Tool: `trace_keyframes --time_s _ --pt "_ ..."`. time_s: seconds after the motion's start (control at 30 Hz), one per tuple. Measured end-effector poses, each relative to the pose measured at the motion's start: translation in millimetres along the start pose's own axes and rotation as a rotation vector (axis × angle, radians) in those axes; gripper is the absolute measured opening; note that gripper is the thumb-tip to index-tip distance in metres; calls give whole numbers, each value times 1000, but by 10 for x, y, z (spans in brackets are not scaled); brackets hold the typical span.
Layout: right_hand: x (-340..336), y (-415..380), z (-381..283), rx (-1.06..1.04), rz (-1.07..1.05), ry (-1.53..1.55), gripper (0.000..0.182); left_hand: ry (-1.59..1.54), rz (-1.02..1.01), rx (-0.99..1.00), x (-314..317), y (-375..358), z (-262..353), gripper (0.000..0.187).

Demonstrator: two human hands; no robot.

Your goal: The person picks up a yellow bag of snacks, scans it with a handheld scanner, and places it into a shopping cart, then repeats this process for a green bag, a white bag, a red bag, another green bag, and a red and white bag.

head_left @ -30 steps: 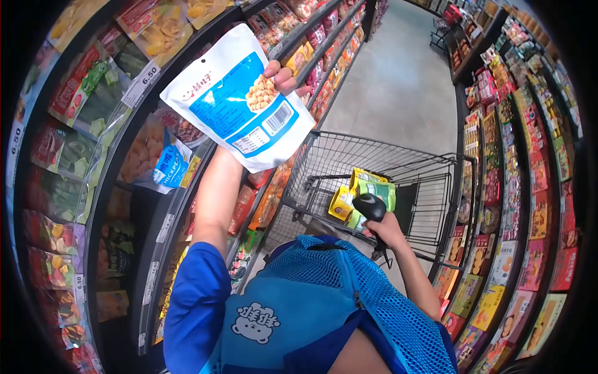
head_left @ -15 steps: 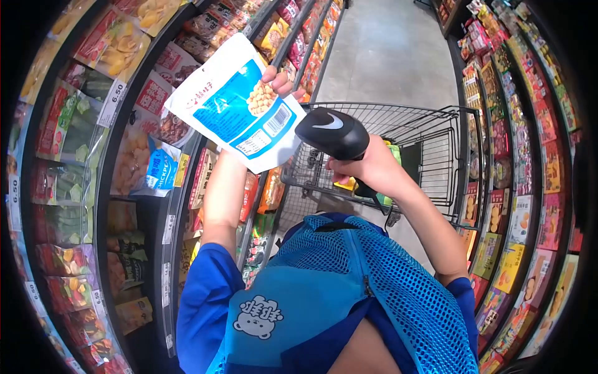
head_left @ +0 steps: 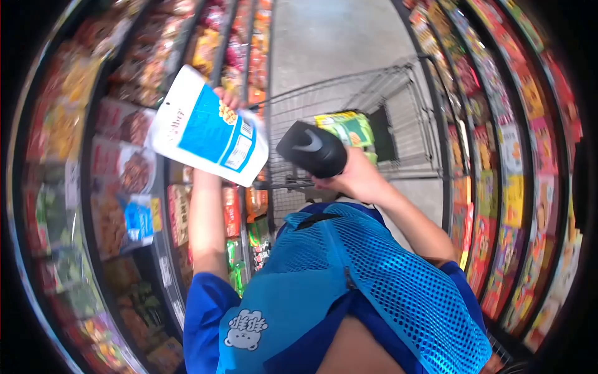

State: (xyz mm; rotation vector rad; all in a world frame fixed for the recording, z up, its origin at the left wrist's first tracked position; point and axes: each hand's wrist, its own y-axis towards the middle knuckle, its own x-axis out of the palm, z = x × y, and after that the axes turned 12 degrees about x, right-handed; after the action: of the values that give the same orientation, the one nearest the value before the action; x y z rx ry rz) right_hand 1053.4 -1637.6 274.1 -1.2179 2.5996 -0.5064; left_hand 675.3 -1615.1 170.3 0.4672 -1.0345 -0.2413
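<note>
A white and blue snack pouch (head_left: 208, 137) is tilted up in my left hand (head_left: 228, 98), its back panel with a barcode towards me. Only a few fingers curl over the pouch's far edge; the rest of the hand is behind it. My right hand (head_left: 356, 173) is wrapped round the grip of a black handheld barcode scanner (head_left: 311, 149). The scanner's head points towards the pouch, with a small gap between them.
Beyond my hands stands a wire shopping cart (head_left: 430, 124) holding green and yellow packages (head_left: 349, 132). Shelves of bagged snacks (head_left: 68, 87) line the left side, with a blue chickpea pouch (head_left: 138, 219) among them. More packaged goods (head_left: 514, 199) fill the right shelves.
In view, the pouch and scanner have both shifted left, and the pouch sits lower. The gap between them looks wider. The view has turned, showing more of the packages in the cart.
</note>
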Motion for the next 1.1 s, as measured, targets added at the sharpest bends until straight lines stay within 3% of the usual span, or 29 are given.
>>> trace_keyframes --time_s 0.03,0.07,0.1,0.13,0.17,0.23,0.27,0.3,0.47,0.57,0.7,0.83,0.9,0.97,1.03,1.07,1.1 --pt "-5 -72 137 -25 94 -54 42 512 329 73 256 -110 -149 20" --pt "-26 -134 357 -25 193 -43 40 980 699 -42 550 -210 -303 22" --pt "-21 -181 621 -30 284 -36 37 1349 500 114 237 -352 -462 29" --pt "-20 -226 867 -38 368 -30 35 1609 451 60 -29 -539 -573 35" --pt "-52 -313 1106 33 413 10 33 1655 440 -69 202 -554 -774 34" --pt "-176 -591 1580 176 488 91 29 1999 70 -99 219 -645 -1125 21" --pt "-224 -729 1773 278 511 160 26 2036 1 -229 90 -723 -1317 20" --pt "-268 -865 1909 377 532 228 23 2040 -94 -210 -19 -782 -1501 19" --pt "-359 -1321 2075 497 712 447 22 2131 -158 -473 -709 -808 -2074 18" --pt "-356 -1486 2138 550 775 503 23 2182 -314 -451 -940 -583 -2447 14" --pt "-360 -1573 2217 582 781 544 24 2122 -407 -582 -901 -195 -3087 13" --pt "-486 -1471 2262 602 735 518 20 1760 -616 -993 -451 -406 -3674 25" --pt "-598 -1340 2263 583 695 474 20 1648 -601 -793 -50 -748 -3672 29" --pt "-709 -1177 2302 539 624 414 20 1556 -450 -689 345 -1038 -3490 26" --pt "-797 -978 2326 515 539 356 20 1562 -248 -679 575 -1339 -3155 28" --pt "-808 -864 2180 496 546 326 10 1621 -143 -671 656 -1478 -2938 26" --pt "-843 -752 2163 489 490 239 15 1681 -32 -658 698 -1606 -2683 24"
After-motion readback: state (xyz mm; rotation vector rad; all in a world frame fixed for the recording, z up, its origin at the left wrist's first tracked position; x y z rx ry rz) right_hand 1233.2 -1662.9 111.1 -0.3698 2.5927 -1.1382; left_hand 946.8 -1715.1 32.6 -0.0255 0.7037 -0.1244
